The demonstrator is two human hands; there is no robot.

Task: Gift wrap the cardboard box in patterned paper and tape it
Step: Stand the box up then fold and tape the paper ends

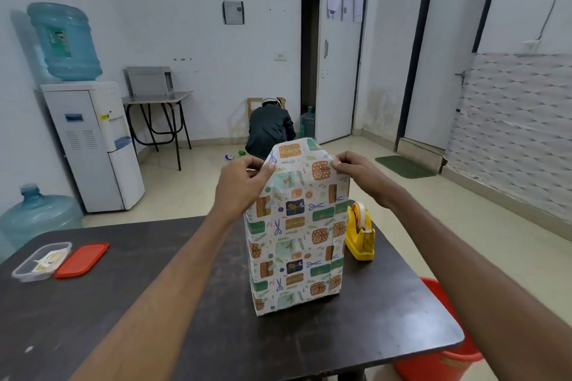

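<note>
Fingers of left hand [244, 178] and right hand [356, 168] pinch patterned paper [297, 226] atop upright box.

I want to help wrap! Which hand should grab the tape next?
Probably the right hand: the yellow tape dispenser stands just below it, right of the wrapped box. The left hand would have to cross over.

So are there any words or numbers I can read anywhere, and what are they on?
None can be read.
Green label on the water bottle atop the dispenser: too blurred.
Papers on the door: too small.
Grey wall plaque: too small.
Yellow sticker on the dispenser: too small.
Patterned paper: pictures only, no words visible.
</note>
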